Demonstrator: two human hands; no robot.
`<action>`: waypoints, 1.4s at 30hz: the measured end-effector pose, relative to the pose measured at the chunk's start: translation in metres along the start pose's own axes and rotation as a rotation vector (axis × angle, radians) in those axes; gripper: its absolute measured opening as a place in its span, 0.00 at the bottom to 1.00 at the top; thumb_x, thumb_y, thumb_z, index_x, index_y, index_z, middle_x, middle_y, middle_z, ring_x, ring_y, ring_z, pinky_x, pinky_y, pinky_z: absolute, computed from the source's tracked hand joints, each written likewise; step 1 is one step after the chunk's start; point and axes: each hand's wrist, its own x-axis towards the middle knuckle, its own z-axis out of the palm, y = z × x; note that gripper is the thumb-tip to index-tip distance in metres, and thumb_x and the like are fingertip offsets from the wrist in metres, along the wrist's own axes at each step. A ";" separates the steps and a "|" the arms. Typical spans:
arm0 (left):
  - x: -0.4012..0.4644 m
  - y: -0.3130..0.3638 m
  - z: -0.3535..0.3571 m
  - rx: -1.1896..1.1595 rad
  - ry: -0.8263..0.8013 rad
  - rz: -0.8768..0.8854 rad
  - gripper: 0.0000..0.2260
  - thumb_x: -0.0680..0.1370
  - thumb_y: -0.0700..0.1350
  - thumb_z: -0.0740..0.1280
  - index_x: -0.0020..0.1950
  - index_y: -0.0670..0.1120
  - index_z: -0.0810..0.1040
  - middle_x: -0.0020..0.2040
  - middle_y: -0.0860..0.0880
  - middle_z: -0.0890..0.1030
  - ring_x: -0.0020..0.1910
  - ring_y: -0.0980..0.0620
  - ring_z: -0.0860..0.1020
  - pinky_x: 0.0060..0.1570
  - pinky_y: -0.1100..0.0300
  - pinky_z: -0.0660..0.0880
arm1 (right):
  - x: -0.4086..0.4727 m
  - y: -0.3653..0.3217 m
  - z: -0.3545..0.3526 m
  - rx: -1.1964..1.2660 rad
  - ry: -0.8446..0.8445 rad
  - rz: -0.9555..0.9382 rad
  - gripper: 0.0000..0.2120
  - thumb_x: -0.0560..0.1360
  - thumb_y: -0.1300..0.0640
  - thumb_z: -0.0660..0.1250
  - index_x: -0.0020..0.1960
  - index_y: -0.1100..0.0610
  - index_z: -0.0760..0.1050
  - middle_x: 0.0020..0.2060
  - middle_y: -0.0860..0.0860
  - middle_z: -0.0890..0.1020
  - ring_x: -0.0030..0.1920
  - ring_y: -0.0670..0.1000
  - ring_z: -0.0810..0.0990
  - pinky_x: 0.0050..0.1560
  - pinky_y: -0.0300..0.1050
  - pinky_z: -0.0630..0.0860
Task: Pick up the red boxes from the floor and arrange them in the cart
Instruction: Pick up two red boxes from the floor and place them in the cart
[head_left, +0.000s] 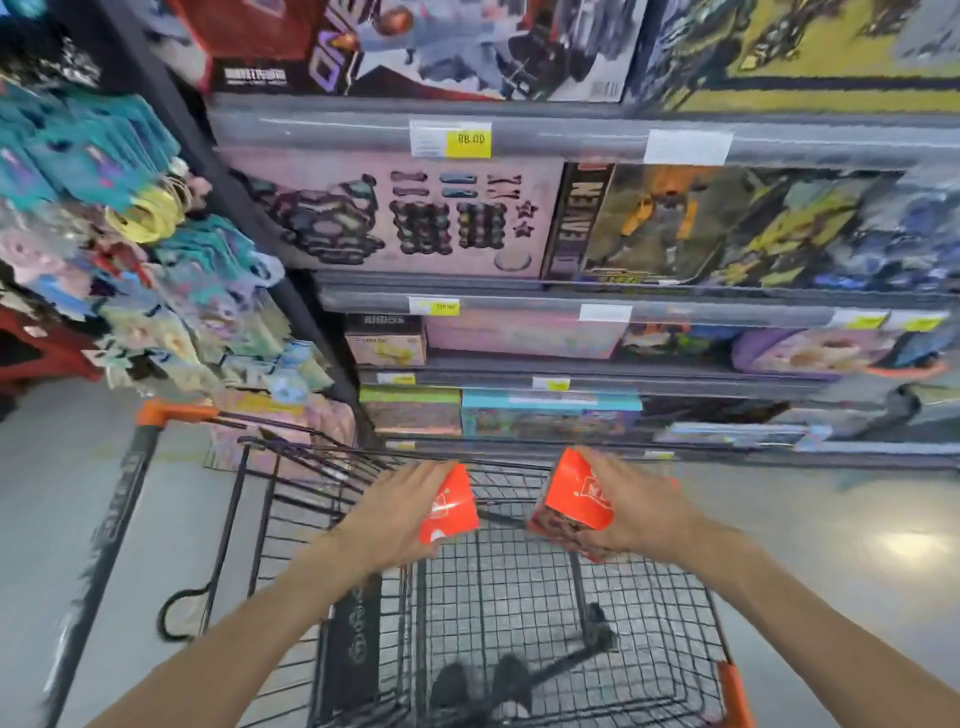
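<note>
- Far left, a rack of hanging packets (130, 244) in teal, pink and yellow stands beside the aisle; they are too blurred for me to say what they are.
- Below the rack runs the cart's handle bar (111, 525), dark with an orange end cap.
- The cart (291, 499) is black wire mesh with orange corners, seen from above. Through its mesh bottom I see the pale floor and two dark shoe tips. I see nothing lying in the basket; both boxes are in my hands above it.
- My left hand (400, 512) reaches over the basket, fingers wrapped around the left red box (451, 512), which is tilted with a corner pointing up.
- My right hand (631, 512) grips the right red box (571, 499) from its outer side; this one is tilted too, with a darker printed face turned downward.
- Count: two red boxes, one per hand, near each other but apart, both over the middle of the cart.
- Ahead and to the right, grey shelves (519, 291) rise in several tiers, packed with boxed toys: a large pink box (395, 213) on one tier, darker figure boxes beside it.
- Yellow price tags (451, 139) are clipped to the shelf edges.
- The floor (857, 519) is smooth and light grey, with a glare patch at the right.
</note>
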 end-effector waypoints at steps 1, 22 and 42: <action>0.002 -0.003 0.013 0.014 -0.020 -0.016 0.48 0.71 0.63 0.73 0.80 0.49 0.49 0.76 0.47 0.65 0.72 0.44 0.67 0.72 0.44 0.64 | 0.007 0.001 0.014 -0.025 -0.013 -0.014 0.60 0.58 0.16 0.59 0.80 0.46 0.46 0.75 0.48 0.65 0.73 0.54 0.69 0.69 0.58 0.70; 0.105 -0.065 0.260 0.055 -0.098 -0.052 0.50 0.74 0.50 0.75 0.81 0.48 0.41 0.78 0.46 0.58 0.76 0.43 0.60 0.78 0.43 0.53 | 0.139 0.027 0.213 -0.256 -0.149 -0.149 0.50 0.76 0.45 0.72 0.81 0.50 0.38 0.79 0.53 0.58 0.78 0.57 0.60 0.79 0.57 0.53; 0.105 -0.096 0.286 0.029 -0.035 -0.102 0.51 0.73 0.47 0.77 0.81 0.51 0.40 0.73 0.45 0.61 0.72 0.44 0.63 0.78 0.44 0.53 | 0.224 0.000 0.279 -0.280 0.034 -0.276 0.53 0.68 0.49 0.78 0.81 0.53 0.48 0.70 0.54 0.68 0.66 0.57 0.70 0.71 0.56 0.65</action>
